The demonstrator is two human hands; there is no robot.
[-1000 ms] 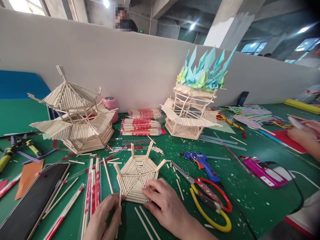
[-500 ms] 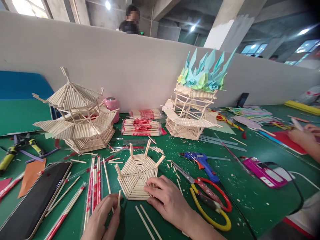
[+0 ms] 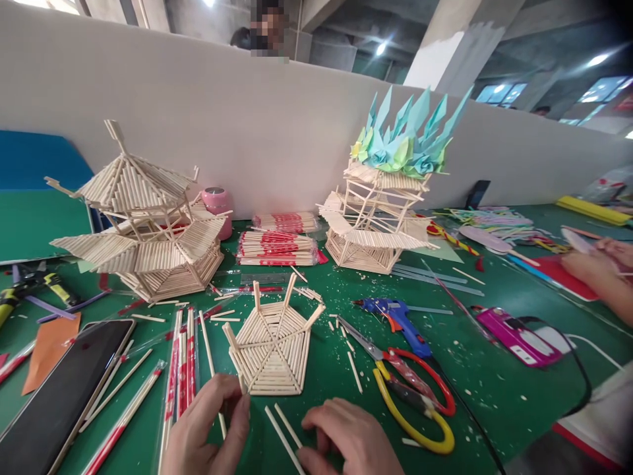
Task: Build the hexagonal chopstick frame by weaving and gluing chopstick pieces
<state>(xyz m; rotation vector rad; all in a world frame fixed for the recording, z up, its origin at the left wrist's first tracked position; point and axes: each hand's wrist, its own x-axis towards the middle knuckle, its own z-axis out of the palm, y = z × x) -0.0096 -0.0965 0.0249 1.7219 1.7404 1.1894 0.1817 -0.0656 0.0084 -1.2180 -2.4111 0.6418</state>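
A hexagonal panel of wooden sticks (image 3: 277, 346) lies flat in front of me, with several short posts standing at its far and side corners. My left hand (image 3: 208, 425) pinches a short wooden stick (image 3: 242, 384) upright at the panel's near-left corner. My right hand (image 3: 351, 439), thumb and fingers apart and curved, is at two loose wooden sticks (image 3: 283, 432) below the panel. Its thumb is close to their lower ends; whether it touches them I cannot tell.
Scissors (image 3: 415, 396) and a blue glue gun (image 3: 395, 316) lie to the right. A phone (image 3: 64, 389) and wrapped sticks (image 3: 185, 356) lie left. Two stick pavilions (image 3: 143, 231) (image 3: 378, 231) stand behind, one topped with paper folds. At the far right, another person's hands (image 3: 593, 264) work.
My right hand has let go of the panel and moved down toward the loose sticks. My left hand has brought its short stick to the panel's near-left corner.
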